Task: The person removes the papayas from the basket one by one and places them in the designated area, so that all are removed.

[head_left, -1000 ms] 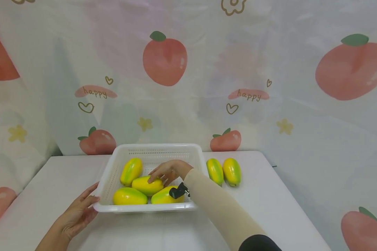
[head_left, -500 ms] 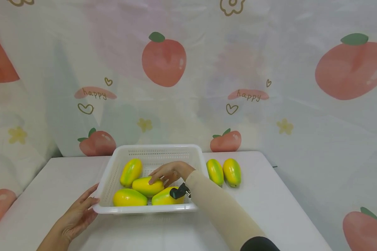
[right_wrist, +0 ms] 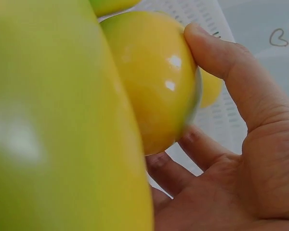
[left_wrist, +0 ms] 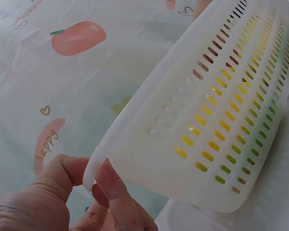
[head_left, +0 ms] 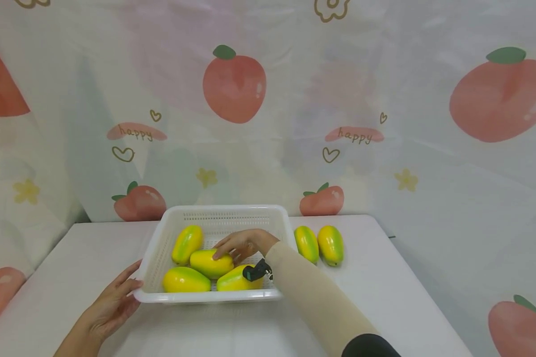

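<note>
In the head view, my right hand [head_left: 243,243] reaches into a white plastic basket [head_left: 232,296] and holds the end of a yellow-green papaya [head_left: 211,264]. The right wrist view shows the thumb on one side of this papaya [right_wrist: 151,82] and fingers curled beneath it. My left hand [head_left: 116,302] grips the basket's near left corner. In the left wrist view, thumb and fingers pinch the basket rim [left_wrist: 103,144]. Around the held papaya lie others in the basket: one behind left [head_left: 187,244], a papaya at front left [head_left: 186,280] and a papaya at front right [head_left: 236,278].
Two more papayas, one nearer the basket [head_left: 306,244] and one farther right [head_left: 330,245], lie on the white table [head_left: 384,297]. A fruit-printed cloth [head_left: 268,163] hangs behind the table. The right wrist's black camera mount [head_left: 256,271] sits over the front-right papaya.
Both hands, the basket and the papayas stay practically where they were. Only a slight shift of the whole head view shows.
</note>
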The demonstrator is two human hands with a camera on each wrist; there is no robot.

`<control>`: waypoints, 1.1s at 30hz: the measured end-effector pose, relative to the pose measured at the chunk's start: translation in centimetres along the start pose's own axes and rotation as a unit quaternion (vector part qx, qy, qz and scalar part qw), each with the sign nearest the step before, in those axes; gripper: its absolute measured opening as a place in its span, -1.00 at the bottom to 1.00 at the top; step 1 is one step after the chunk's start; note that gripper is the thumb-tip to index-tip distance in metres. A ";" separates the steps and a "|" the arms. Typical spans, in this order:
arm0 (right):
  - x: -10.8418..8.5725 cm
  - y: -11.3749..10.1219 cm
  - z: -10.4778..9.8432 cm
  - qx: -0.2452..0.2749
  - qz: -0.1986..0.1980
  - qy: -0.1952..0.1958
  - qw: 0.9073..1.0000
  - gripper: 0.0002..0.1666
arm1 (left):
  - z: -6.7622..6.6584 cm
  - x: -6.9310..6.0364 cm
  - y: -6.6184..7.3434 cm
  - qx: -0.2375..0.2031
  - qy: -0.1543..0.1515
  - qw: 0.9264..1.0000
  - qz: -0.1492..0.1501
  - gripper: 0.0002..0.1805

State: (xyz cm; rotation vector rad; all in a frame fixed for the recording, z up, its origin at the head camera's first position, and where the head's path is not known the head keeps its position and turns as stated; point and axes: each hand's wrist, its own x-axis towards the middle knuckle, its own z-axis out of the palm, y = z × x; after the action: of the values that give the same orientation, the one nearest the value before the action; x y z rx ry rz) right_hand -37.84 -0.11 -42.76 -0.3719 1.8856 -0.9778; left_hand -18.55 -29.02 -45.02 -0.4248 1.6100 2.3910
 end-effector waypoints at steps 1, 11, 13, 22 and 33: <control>0.0 0.0 -0.1 0.002 0.000 -0.001 1.000 -0.17 | 0.1 0.0 0.0 0.001 0.000 1.000 0.000 -0.54; -0.1 0.1 -0.4 0.012 0.005 -0.006 1.000 -0.19 | 0.6 0.1 0.1 0.012 0.005 1.000 0.003 -0.52; -0.1 0.1 -0.5 0.010 0.005 -0.007 1.000 -0.18 | 0.6 0.0 0.1 0.010 0.001 1.000 0.003 -0.52; -0.9 -0.1 -0.7 -0.006 -0.004 -0.008 1.000 -0.20 | 0.6 -0.1 0.3 0.020 0.006 1.000 0.001 -0.53; -2.2 -0.3 -1.3 0.033 -0.016 -0.015 0.999 -0.19 | 0.2 -0.2 0.1 0.014 -0.002 1.000 0.007 -0.53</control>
State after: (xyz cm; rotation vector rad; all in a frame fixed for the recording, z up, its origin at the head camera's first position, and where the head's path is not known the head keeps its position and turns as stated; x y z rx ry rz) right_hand -37.90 1.67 -40.87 -0.3761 1.8207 -1.0491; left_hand -18.40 -28.89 -44.79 -0.4043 1.6480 2.3741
